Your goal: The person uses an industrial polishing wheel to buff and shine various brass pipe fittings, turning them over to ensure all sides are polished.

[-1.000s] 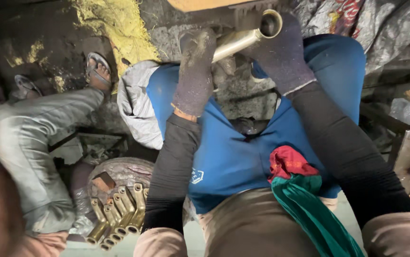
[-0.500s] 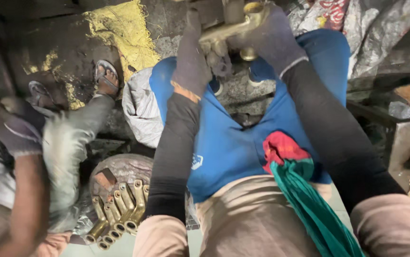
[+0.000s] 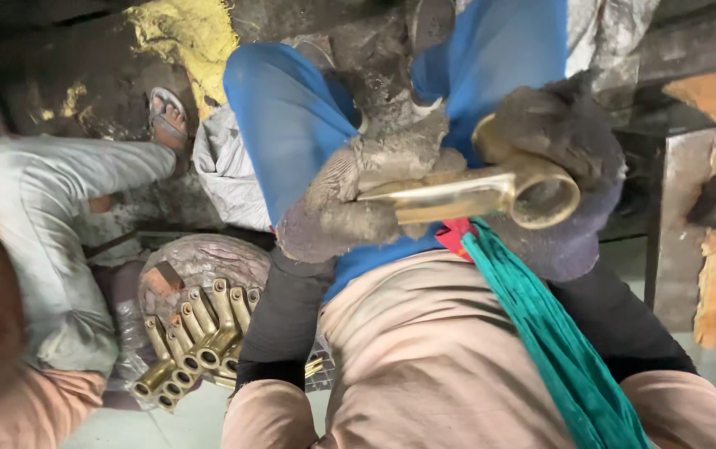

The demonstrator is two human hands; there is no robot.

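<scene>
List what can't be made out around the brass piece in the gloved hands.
- Brass piece: head view; far end buried under the left hand.
- Right hand: its fingers sit behind the ring end.
- Stacked brass pieces: partly behind the left sleeve.

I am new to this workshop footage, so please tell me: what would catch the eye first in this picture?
First is the shiny brass fitting at centre right, gripped by both gloved hands: the left hand on its straight stem, the right hand around its ring-shaped end. Below left, a pile of similar brass pieces lies beside a round metal pan. A green cloth hangs across the person's lap.
</scene>
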